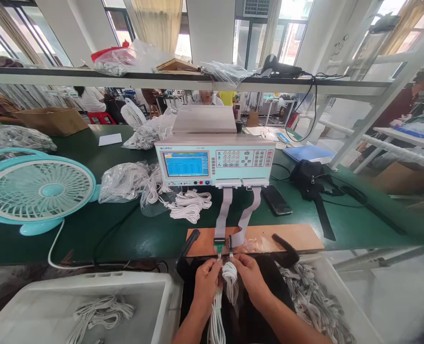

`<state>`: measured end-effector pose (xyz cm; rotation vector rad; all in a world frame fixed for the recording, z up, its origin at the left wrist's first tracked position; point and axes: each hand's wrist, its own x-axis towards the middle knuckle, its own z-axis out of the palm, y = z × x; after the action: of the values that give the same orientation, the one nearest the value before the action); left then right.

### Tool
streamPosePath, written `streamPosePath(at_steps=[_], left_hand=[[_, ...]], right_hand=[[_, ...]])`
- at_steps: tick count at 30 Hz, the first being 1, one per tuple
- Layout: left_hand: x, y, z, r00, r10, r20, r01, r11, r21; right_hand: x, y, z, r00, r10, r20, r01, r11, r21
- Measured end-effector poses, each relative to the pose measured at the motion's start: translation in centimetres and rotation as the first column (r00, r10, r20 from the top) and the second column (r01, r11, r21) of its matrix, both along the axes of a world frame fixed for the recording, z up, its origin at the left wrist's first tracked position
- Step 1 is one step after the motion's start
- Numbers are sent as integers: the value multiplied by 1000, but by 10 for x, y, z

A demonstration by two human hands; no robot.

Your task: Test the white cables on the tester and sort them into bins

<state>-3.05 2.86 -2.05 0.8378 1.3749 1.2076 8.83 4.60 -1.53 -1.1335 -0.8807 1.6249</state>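
Cable-testing station, seen from the head camera. Left hand (205,279) and right hand (249,276): both closed in a pinch on one coiled white cable (229,277), its ends held up against the two small connectors (219,247) at the near edge of a brown board (291,237); whether the plugs are seated or only touching cannot be told. More white cables (216,320) hang under the left hand towards the lap. Two grey ribbon leads (223,208) run from the connectors up to the tester (215,162), whose blue screen (185,164) is lit; its reading is too small to make out. Progress, as a judgement: one cable is at the connectors and its check does not look finished. Stock: a left bin (36,306) with only a few cables, a right bin (319,306) heaped with them, plus bagged cables (126,180) and a loose bundle (189,204) on the green tabletop (133,234); which pile is checked and which waits cannot be told, but much stock is still about. Also present: a turquoise fan (36,190), a phone (277,199), a black pouch (310,177), a blue folder (307,153), and other people at benches well behind.
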Motion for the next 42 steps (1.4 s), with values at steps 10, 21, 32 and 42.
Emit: streamPosePath(at_steps=[10,21,32,42], left_hand=[[7,0,-1,999,43,-4,-43,998,46],[7,9,-12,998,56,15,-56,998,-29],[8,7,-4,998,19,58,-19,1000,-6],[23,-27,12,958,4,288,49,983,-175]], right_hand=[[1,0,0,999,33,32,-33,999,-16],[2,0,-3,994,15,110,-5,996,-93],[-9,-3,2,1000,-19,17,19,999,-48],[108,-20,5,841,230,490,-252,967,-23]])
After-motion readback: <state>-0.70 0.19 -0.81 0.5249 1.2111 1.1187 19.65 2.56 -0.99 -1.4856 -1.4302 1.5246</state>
